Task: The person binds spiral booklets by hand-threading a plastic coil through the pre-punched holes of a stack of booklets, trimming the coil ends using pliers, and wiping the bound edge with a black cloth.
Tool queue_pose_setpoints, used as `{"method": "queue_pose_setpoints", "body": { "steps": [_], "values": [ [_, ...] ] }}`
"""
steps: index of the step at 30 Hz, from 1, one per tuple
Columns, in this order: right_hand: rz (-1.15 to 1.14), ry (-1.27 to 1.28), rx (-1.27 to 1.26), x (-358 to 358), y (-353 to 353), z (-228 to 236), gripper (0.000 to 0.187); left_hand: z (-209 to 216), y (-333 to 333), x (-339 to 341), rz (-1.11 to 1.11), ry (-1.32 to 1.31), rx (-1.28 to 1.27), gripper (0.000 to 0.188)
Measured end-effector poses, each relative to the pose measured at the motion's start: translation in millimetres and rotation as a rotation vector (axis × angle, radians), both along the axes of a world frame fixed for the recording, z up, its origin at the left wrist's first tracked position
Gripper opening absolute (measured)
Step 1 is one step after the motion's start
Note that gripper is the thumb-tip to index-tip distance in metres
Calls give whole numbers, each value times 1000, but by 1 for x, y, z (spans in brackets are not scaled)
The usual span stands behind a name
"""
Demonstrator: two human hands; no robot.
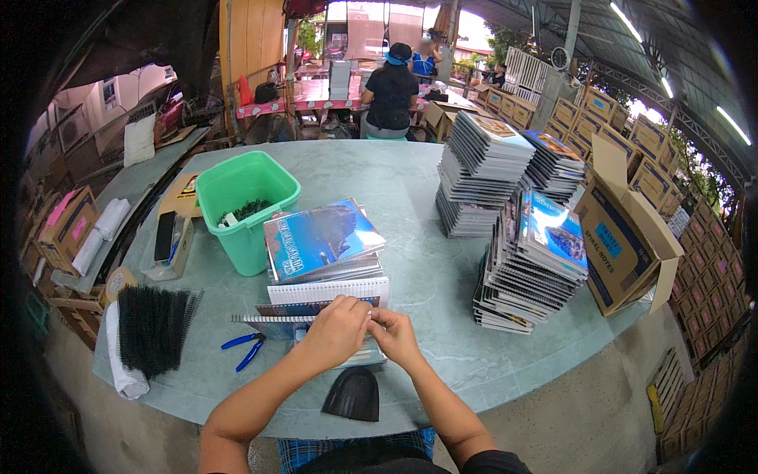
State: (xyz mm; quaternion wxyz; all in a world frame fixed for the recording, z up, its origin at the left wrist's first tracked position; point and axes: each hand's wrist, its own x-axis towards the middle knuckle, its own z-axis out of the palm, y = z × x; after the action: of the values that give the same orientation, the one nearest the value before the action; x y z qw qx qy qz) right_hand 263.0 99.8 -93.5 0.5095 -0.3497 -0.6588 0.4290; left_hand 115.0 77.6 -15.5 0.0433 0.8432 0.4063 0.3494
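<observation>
A spiral notebook (272, 325) lies in front of me with its coil-bound edge facing away. My left hand (338, 328) is closed over that bound edge, toward its right end. Beside it, my right hand (393, 335) is closed in a pinch, its fingertips meeting the left ones; what it pinches is too small and covered to tell. Just beyond, an open white-paged notebook (328, 292) leans against a stack of blue-covered notebooks (324, 241). Blue-handled cutting pliers (244, 349) rest left of my left hand. A dark rounded pad (352, 395) lies near the table edge.
A green bin (246, 189) holds black scraps. Black plastic coils (154, 328) lie on a white roll at the left. Tall notebook stacks (533, 265) and an open carton (620, 245) stand at the right. A person in black (389, 95) sits at a farther table (308, 99).
</observation>
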Motion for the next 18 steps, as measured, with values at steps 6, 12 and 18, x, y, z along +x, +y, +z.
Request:
{"method": "queue_pose_setpoints", "body": {
  "steps": [6,12,18],
  "values": [
    [-14,-35,-59,-3,-10,18,17,5,0,-6,-39,-14,25,17],
    [92,-98,64,16,1,34,25,8,-63,-62,-47,318,-238,24],
    [213,-753,346,-17,-12,110,29,-104,-64,-217,372,414,-467,59]
  ]
}}
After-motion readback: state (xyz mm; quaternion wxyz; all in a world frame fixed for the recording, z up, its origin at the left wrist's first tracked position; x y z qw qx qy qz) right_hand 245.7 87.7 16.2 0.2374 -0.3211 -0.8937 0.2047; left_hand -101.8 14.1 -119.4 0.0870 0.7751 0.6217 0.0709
